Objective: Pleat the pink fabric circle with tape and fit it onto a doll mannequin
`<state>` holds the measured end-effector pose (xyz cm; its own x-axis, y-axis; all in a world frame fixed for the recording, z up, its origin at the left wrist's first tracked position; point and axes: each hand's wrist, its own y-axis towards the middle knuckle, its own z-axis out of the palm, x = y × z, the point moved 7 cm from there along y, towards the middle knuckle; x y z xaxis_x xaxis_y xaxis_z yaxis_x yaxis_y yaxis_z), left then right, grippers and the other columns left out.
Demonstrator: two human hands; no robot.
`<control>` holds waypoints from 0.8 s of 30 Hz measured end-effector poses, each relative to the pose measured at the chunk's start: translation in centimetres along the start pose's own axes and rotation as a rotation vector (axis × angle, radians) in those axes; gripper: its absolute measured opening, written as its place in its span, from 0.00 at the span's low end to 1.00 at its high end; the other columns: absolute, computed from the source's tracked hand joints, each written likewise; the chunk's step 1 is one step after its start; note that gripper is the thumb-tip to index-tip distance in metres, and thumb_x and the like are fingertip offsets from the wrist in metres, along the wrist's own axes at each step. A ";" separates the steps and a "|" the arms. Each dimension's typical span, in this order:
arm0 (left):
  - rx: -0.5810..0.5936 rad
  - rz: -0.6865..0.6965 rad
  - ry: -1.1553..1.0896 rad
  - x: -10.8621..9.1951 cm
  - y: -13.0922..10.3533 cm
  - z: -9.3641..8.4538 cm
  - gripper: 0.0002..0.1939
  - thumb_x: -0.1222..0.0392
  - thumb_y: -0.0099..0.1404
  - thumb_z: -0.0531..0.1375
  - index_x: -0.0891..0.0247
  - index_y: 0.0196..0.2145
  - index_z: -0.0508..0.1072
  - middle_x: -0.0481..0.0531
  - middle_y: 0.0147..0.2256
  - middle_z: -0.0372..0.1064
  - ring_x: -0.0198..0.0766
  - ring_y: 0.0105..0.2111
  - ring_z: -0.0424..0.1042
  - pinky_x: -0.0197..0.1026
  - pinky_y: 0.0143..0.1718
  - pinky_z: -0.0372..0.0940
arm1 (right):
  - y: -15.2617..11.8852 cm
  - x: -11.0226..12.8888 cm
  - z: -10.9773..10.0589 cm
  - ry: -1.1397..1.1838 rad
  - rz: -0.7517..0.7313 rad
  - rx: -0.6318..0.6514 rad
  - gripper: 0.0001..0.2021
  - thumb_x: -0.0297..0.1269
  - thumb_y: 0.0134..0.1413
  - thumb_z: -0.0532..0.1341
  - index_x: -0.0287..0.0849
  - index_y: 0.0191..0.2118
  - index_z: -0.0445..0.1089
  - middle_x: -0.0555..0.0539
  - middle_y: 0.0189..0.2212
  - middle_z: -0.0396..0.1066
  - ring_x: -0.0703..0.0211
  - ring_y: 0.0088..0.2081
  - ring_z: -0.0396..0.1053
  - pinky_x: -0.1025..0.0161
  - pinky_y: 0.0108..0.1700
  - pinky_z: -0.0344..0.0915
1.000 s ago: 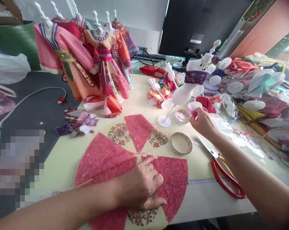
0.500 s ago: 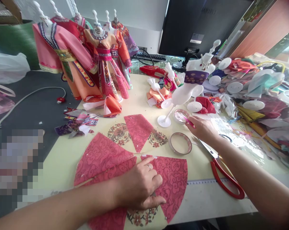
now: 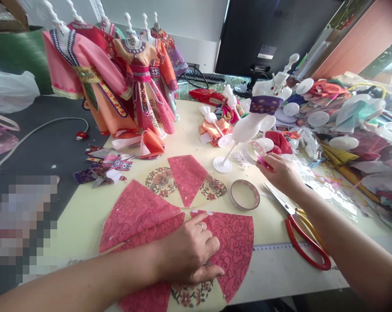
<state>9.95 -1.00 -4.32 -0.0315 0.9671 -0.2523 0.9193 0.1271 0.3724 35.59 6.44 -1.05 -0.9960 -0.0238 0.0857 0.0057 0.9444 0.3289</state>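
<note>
My left hand (image 3: 191,247) lies on a pink patterned fabric piece (image 3: 236,242), index finger stretched out and thumb apart. Other pink panels, one a wide wedge (image 3: 134,216), and floral pieces (image 3: 161,182) are laid out around it in a circle. My right hand (image 3: 282,171) is closed on a slim pink tool (image 3: 265,164), whose kind I cannot make out. At the tool's tip a small tape ring (image 3: 255,151) is tilted up; whether fingers also touch it is hidden. Small whitish bits (image 3: 240,159) lie beside the ring. A larger tape roll (image 3: 259,195) lies flat below.
Scissors (image 3: 290,210) with red and yellow handles lie under my right forearm. A white mannequin (image 3: 253,123) stands behind the ring. Dressed dolls (image 3: 140,82) stand back left, with fabric scraps (image 3: 109,167) before them. Piled materials (image 3: 348,112) cover the right side. A ruler (image 3: 274,248) lies near the front.
My right hand has moved slightly right with the pink tool. The small tape ring has shifted right and tilted up, uncovering the whitish bits. My left hand stays in place.
</note>
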 end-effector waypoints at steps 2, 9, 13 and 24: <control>-0.002 0.001 -0.005 0.0 0.0 0.0 0.18 0.46 0.64 0.51 0.64 0.27 0.65 0.48 0.20 0.62 0.36 0.21 0.62 0.55 0.54 0.60 | 0.1 -0.3 -0.4 0.148 0.087 0.006 0.10 0.40 0.55 0.54 0.42 0.27 0.66 0.50 0.22 0.63 0.63 0.25 0.58 0.65 0.27 0.54; 0.017 -0.009 -0.015 0.1 0.0 0.2 0.18 0.47 0.65 0.51 0.64 0.26 0.64 0.47 0.20 0.62 0.36 0.21 0.62 0.55 0.55 0.58 | 0.4 -0.9 -0.7 0.270 0.217 0.022 0.11 0.43 0.52 0.57 0.44 0.25 0.66 0.53 0.17 0.58 0.63 0.21 0.54 0.64 0.25 0.53; 0.013 -0.001 -0.017 0.0 0.0 0.2 0.17 0.47 0.65 0.51 0.63 0.26 0.64 0.47 0.20 0.62 0.36 0.21 0.62 0.55 0.55 0.58 | 0.4 -0.1 -0.6 0.161 0.114 -0.009 0.12 0.39 0.54 0.55 0.43 0.23 0.63 0.51 0.19 0.61 0.63 0.23 0.57 0.65 0.26 0.53; 0.020 0.028 0.018 0.0 0.0 0.3 0.17 0.48 0.64 0.52 0.63 0.25 0.64 0.49 0.20 0.65 0.38 0.22 0.64 0.54 0.54 0.59 | -5.2 6.1 -3.6 -0.345 -0.429 -0.110 0.08 0.28 0.59 0.53 0.42 0.33 0.69 0.47 0.29 0.73 0.61 0.29 0.66 0.65 0.28 0.57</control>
<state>10.05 -1.08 -4.58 -0.0130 0.9741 -0.2259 0.9276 0.0962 0.3611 29.77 0.23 1.12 -0.8822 -0.2723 -0.3841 -0.4157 0.8336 0.3639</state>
